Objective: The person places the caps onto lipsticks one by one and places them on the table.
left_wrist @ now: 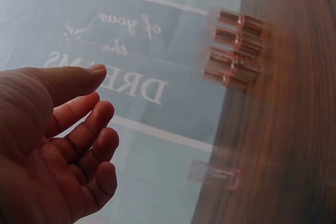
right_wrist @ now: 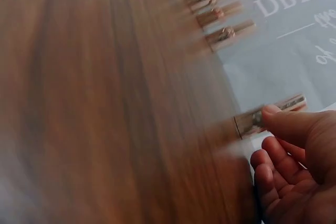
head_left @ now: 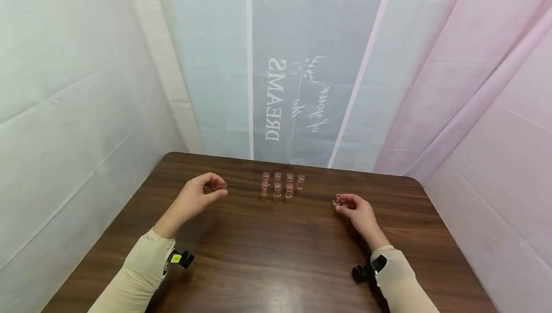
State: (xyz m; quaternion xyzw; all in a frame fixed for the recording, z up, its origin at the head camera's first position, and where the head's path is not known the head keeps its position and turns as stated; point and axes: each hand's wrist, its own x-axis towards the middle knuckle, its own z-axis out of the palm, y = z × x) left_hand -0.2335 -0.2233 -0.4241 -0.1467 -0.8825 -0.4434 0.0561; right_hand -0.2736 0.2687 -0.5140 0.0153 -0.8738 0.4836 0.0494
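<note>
My right hand [head_left: 358, 214] pinches a rose-gold lipstick tube [right_wrist: 286, 106] between thumb and fingers, just over the table's right half. No clear cap shows on this tube. To the left, my left hand [head_left: 196, 200] hovers with fingers loosely bent and thumb apart, holding nothing. A small clear cap [left_wrist: 215, 175] with a reddish rim stands beyond its fingertips in the left wrist view. Between the hands several lipsticks [head_left: 277, 191] with clear tops and rose-gold bases stand upright in two rows. The right wrist view shows part of that group, blurred.
The dark wood table [head_left: 258, 255] has rounded back corners. Close behind its back edge hangs a grey-blue cloth [head_left: 302, 25] with white lettering. Pale cloth walls enclose both sides. Each wrist carries a black camera mount [head_left: 185, 259].
</note>
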